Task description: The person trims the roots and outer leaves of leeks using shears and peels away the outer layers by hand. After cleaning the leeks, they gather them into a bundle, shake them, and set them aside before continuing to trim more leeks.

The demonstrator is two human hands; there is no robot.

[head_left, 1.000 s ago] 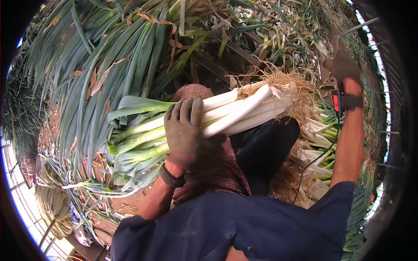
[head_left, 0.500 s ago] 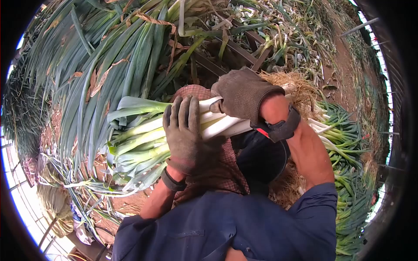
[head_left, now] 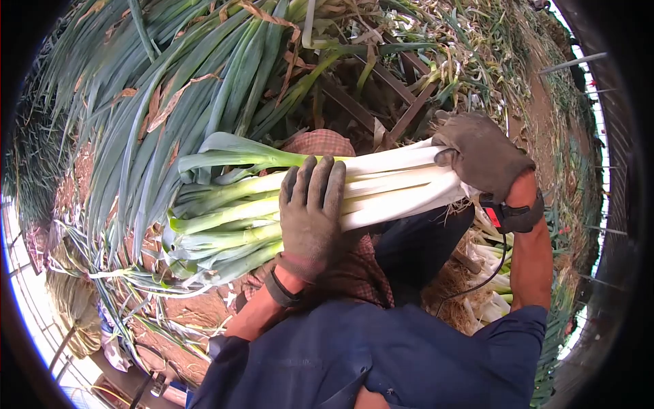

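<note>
A bundle of large green onions (head_left: pixel 388 183) lies crosswise over my lap, white ends to the right and cut green tops to the left. My left hand (head_left: pixel 312 211), in a dirty brown glove, is wrapped over the middle of the bundle, fingers pointing away from me. At the white end my gloved right hand (head_left: pixel 480 153) grips the stalks near the roots. Its thumb shows on the near side; the other fingers are mostly hidden. Thin roots (head_left: pixel 463 201) stick out below that hand.
A large heap of long-leaved green onions (head_left: pixel 197 88) lies ahead on the left. Behind the bundle is a brown metal frame (head_left: pixel 368 109). Trimmings (head_left: pixel 470 61) litter the far ground. More onions with roots (head_left: pixel 477 273) lie beside my right leg.
My right hand has moved right along the bundle to its root end, uncovering the white stalks. My left hand and the bundle have shifted slightly right in view.
</note>
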